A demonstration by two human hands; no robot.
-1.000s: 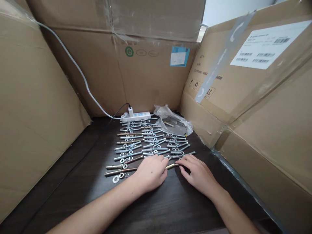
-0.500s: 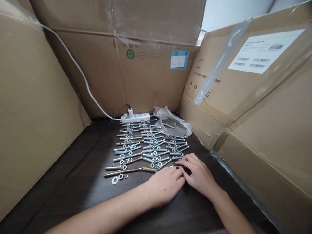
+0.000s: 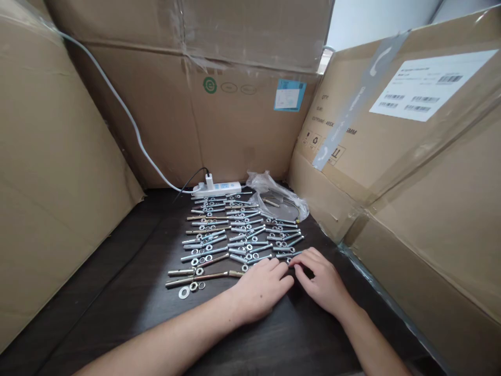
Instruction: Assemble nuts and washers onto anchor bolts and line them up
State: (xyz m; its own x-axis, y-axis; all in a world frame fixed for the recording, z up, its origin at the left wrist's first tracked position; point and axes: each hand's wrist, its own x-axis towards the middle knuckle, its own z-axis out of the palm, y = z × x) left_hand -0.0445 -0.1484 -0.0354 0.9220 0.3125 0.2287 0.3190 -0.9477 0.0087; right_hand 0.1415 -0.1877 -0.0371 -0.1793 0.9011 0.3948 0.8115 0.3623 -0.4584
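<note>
Cardboard boxes (image 3: 242, 125) wall in the dark tabletop (image 3: 129, 308) on my remote feed, a clear plastic bag (image 3: 260, 181) and white power strip (image 3: 230, 189) at its far end. I see the left hand (image 3: 263, 287) palm down, fingers bent, hiding the nearest row's right end; the right hand (image 3: 321, 279) curls just beside it, thumb near forefinger. I cannot tell whether either grips anything. Metal bolts (image 3: 249, 244) lie in rows beyond both, a flat washer (image 3: 180, 293) at near left.

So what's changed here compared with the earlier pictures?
The left hand has moved right, closer to the right hand, uncovering part of a brassy sleeve. Any grip is hidden. The right hand has barely shifted; visible bolts, power strip and bag stayed put.
</note>
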